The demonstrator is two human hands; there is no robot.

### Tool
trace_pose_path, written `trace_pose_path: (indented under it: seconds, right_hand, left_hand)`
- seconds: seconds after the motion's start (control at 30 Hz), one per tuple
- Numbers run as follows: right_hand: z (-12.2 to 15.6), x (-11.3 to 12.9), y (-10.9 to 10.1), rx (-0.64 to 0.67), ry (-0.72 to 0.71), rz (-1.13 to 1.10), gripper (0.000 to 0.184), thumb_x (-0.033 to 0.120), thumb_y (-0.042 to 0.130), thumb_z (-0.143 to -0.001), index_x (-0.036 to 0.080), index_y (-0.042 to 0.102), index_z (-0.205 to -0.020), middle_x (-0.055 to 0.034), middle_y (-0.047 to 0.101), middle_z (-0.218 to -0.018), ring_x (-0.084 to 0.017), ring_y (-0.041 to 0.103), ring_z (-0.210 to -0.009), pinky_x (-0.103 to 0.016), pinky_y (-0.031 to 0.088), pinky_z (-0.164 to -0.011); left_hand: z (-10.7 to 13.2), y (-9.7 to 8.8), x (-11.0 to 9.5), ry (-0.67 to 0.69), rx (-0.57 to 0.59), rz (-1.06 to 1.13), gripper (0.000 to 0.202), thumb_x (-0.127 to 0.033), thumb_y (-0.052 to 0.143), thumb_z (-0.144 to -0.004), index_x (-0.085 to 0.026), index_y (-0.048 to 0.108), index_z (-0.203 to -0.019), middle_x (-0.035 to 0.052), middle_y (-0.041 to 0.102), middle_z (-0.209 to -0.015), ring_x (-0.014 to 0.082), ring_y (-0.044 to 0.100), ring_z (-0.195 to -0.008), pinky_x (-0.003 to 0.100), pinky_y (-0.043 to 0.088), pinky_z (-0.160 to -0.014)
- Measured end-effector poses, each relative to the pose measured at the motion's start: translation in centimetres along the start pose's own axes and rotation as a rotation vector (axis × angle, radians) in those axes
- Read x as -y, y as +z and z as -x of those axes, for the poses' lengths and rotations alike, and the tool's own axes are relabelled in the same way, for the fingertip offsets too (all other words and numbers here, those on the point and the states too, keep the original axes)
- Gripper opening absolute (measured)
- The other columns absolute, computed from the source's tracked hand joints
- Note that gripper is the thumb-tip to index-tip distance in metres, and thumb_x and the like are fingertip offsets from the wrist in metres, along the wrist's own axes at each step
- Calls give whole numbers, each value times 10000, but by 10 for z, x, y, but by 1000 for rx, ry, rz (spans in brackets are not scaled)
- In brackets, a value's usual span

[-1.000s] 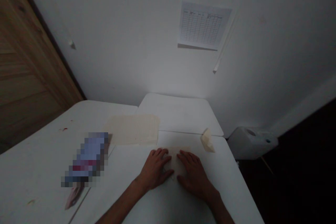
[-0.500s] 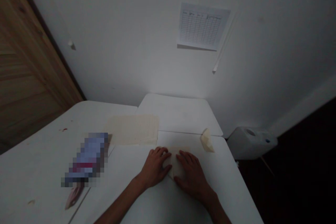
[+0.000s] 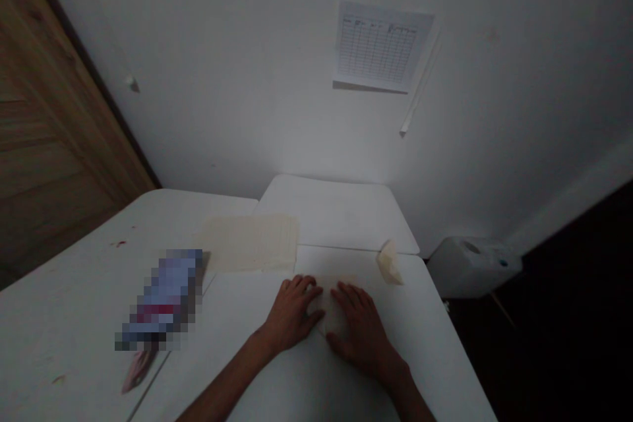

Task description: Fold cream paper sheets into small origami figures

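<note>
A thin cream sheet of paper [image 3: 327, 308] lies on the white table under both my hands, with a crease or edge line running slantwise near its lower part. My left hand [image 3: 293, 315] rests on its left side, fingers bent and thumb apart from them. On the right side, my right hand [image 3: 362, 330] lies nearly flat, palm down and fingers stretched forward. Much of the sheet is hidden beneath the hands. To the right stands or lies a folded cream paper piece [image 3: 390, 265], apart from my right hand. A stack of cream sheets [image 3: 252, 244] is beyond my left hand.
At left on the white table [image 3: 89, 316] lies a blurred-out blue object [image 3: 168, 297] with a pinkish end [image 3: 137, 369]. A printed chart [image 3: 380, 49] hangs on the wall. A whitish plastic container [image 3: 472, 267] is on the floor at right. A wooden door [image 3: 59, 92] stands left.
</note>
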State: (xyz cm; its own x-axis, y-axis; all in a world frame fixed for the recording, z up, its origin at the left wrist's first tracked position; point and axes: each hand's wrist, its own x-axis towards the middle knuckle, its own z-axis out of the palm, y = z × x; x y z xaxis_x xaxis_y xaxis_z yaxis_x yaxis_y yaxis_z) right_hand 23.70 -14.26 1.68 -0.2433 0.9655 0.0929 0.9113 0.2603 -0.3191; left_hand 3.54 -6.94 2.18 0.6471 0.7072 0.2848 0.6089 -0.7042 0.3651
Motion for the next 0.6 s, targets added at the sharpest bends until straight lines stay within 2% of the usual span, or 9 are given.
trace_pose_path:
  seconds: [0.1, 0.17, 0.23, 0.33, 0.43, 0.6]
  right_hand:
    - [1, 3, -4, -20, -6, -13, 738, 387, 619, -733, 212, 386, -1410, -92, 352, -1492, -298, 290, -1363, -480, 207, -1123]
    - [2, 6, -9, -48, -17, -41, 655, 365, 627, -731, 222, 461, -1348, -87, 410, -1446, -288, 331, -1330, -460, 243, -1105]
    - [3, 11, -15, -63, -61, -79, 504, 334, 626, -749, 254, 552, -1241, -65, 476, -1375, -265, 390, -1272, -426, 286, -1074]
    - [6, 18, -20, -26, -164, -98, 254, 252, 530, -855, 287, 636, -1083, -33, 567, -1226, -214, 480, -1135, -375, 338, -1010]
    - [8, 21, -19, 6, -203, -73, 235, 224, 473, -907, 288, 659, -1036, -25, 596, -1145, -207, 493, -1067, -356, 363, -962]
    - [10, 21, -17, 37, -233, -18, 298, 200, 471, -901, 304, 626, -1133, -19, 584, -1187, -213, 468, -1080, -356, 360, -965]
  left_hand:
    - [0, 0, 0, -5, 2, 2, 366, -325, 667, -810, -255, 595, -1162, 82, 559, -1183, 289, 481, -1091, 429, 369, -894]
    - [0, 1, 0, -4, 2, 1, 362, -326, 668, -812, -254, 596, -1160, 82, 557, -1187, 290, 479, -1097, 429, 371, -893]
    - [0, 1, 0, -3, -1, 0, 359, -322, 670, -812, -253, 597, -1157, 84, 554, -1195, 290, 477, -1102, 428, 373, -891]
    - [0, 2, 0, -8, -7, -4, 375, -298, 694, -791, -251, 597, -1150, 84, 552, -1203, 291, 476, -1100, 428, 370, -889]
    - [0, 1, 0, -6, 3, -7, 401, -283, 710, -774, -251, 591, -1155, 83, 549, -1209, 295, 472, -1103, 430, 366, -891]
    - [0, 1, 1, -8, 0, -5, 407, -278, 716, -766, -246, 589, -1151, 80, 550, -1204, 292, 471, -1101, 432, 361, -899]
